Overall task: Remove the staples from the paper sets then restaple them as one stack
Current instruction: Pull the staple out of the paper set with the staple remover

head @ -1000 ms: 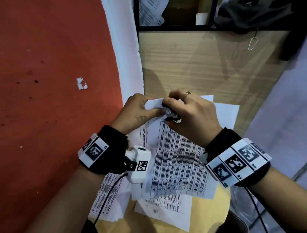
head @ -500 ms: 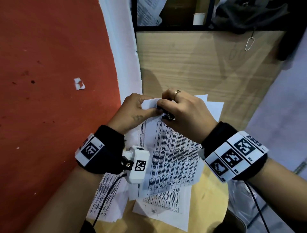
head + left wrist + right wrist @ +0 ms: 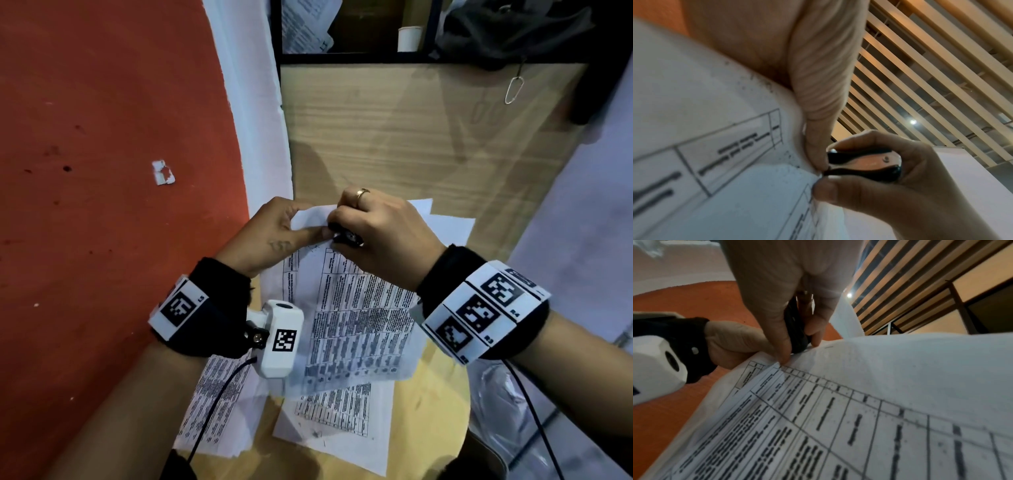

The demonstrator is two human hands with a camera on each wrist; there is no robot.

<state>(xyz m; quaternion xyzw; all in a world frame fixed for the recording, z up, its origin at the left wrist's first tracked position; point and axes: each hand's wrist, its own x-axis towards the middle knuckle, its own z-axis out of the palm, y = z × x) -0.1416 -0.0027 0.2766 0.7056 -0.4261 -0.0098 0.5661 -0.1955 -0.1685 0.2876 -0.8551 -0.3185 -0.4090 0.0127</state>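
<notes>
A stapled set of printed table sheets (image 3: 356, 308) is held up above a round wooden table (image 3: 442, 404). My left hand (image 3: 274, 236) pinches its folded-back top corner (image 3: 311, 219) between thumb and fingers. My right hand (image 3: 373, 233) grips a small black staple remover (image 3: 347, 236) whose tip is pressed against that same corner. In the left wrist view the staple remover (image 3: 863, 164) sits between thumb and forefinger at the paper edge. In the right wrist view the staple remover (image 3: 796, 331) bites the corner, and a staple (image 3: 828, 347) shows close by.
More printed paper sets (image 3: 335, 421) lie on the table under the held one, one set (image 3: 212, 404) hanging over the left edge. A wooden cabinet side (image 3: 411, 137) stands behind. The floor (image 3: 102, 171) to the left is red with a white scrap (image 3: 162, 173).
Both hands and the held paper set have drifted slightly left and up in the picture; the grips and the tool at the corner are the same.
</notes>
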